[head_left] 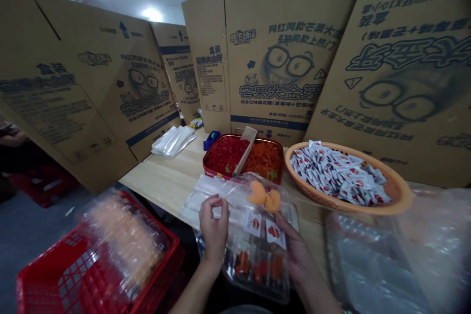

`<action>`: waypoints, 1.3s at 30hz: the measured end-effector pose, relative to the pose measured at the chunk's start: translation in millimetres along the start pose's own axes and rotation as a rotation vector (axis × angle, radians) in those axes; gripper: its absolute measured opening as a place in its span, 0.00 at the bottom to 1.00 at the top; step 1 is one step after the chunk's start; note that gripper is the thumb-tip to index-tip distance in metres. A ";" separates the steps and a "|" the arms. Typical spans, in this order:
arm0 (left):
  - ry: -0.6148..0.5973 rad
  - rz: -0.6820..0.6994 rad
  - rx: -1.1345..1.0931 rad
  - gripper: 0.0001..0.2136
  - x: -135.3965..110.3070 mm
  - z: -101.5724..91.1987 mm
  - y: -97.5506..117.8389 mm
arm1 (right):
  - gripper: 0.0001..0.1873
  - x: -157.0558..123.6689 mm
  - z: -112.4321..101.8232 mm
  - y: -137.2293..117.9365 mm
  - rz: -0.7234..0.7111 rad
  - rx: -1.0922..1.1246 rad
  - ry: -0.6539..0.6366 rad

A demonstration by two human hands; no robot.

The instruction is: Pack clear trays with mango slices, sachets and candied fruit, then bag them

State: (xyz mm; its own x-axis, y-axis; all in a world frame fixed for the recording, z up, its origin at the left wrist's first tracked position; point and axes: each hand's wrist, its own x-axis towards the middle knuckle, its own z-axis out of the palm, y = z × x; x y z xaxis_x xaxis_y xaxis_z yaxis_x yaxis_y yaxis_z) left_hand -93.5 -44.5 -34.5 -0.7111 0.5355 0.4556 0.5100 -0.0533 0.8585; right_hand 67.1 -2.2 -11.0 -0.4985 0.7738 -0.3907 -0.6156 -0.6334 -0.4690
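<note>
My left hand (214,225) pinches the upper edge of a clear plastic bag (209,201) between fingers and thumb. My right hand (296,255) grips the right side of a clear plastic tray (253,265), which lies inside or against the bag. The tray holds red and orange candy pieces in rows. Two small white-and-red sachets (274,234) lie on top of it. Orange mango-shaped gummies (263,197) rest in the film near both hands.
A red-rimmed tray (243,159) of red and orange candy with a wooden scoop stands behind the hands. To its right is a woven orange basket (348,176) of sachets. A red crate (99,265) of packed trays sits lower left; stacked clear trays (371,265) lie right. Upright printed cardboard sheets line the wooden table (162,179).
</note>
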 end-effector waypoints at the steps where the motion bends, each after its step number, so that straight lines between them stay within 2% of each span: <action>1: -0.054 -0.007 -0.017 0.07 -6.6 0.4 0.7 | 0.16 -0.1 1.7 -0.8 -0.001 -0.006 0.002; 4: -0.204 0.061 -0.010 0.07 -23.0 -2.1 2.8 | 0.15 -1.6 5.8 -8.3 0.009 -0.004 -0.009; 7: -0.242 0.071 0.009 0.13 -20.7 -6.0 4.7 | 0.12 -4.8 4.1 -19.7 0.048 -0.036 0.003; 9: -0.310 -0.038 -0.065 0.18 -8.7 -6.2 6.8 | 0.11 -7.1 0.9 -25.3 0.064 -0.052 0.030; 10: -0.403 -0.127 -0.134 0.19 -1.5 -5.4 7.9 | 0.11 -8.1 -0.7 -26.8 0.065 -0.060 0.033; 13: -0.783 -0.438 -0.378 0.18 15.1 -1.1 10.2 | 0.12 -10.1 -4.6 -26.9 0.061 -0.083 -0.004; 14: -0.848 -0.509 -0.425 0.18 17.8 0.1 10.1 | 0.12 -10.3 -5.9 -26.6 0.060 -0.089 -0.010; 15: -0.863 -0.551 -0.450 0.18 19.1 0.7 9.4 | 0.11 -10.2 -7.5 -26.9 0.061 -0.091 -0.010; 18: -0.764 -0.549 -0.449 0.17 18.5 -1.4 4.7 | 0.08 -6.9 -12.8 -34.6 0.012 -0.044 0.036; 22: -0.669 -0.540 -0.419 0.15 15.9 -8.9 0.2 | 0.06 4.2 -9.5 -61.2 -0.267 0.072 0.177; 25: -0.659 -0.536 -0.405 0.14 12.2 -12.1 2.1 | 0.07 15.5 8.0 -81.0 -0.480 0.119 0.204; 29: -0.683 -0.522 -0.370 0.13 5.4 -13.4 8.8 | 0.09 31.7 38.9 -91.2 -0.695 0.114 0.099; 33: -0.713 -0.498 -0.304 0.12 2.5 -15.4 15.2 | 0.10 43.9 56.7 -85.6 -0.762 0.067 0.016; 39: -0.713 -0.516 -0.305 0.12 0.9 -16.3 15.8 | 0.12 45.2 55.5 -79.0 -0.769 0.053 0.003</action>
State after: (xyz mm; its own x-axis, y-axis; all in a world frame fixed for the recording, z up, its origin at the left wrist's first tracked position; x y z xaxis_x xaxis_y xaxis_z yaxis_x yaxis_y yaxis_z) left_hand -94.0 -58.6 -16.7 -0.2970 0.9405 -0.1648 -0.0074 0.1704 0.9854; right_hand 59.3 83.1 52.4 0.0827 0.9962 0.0273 -0.8167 0.0835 -0.5710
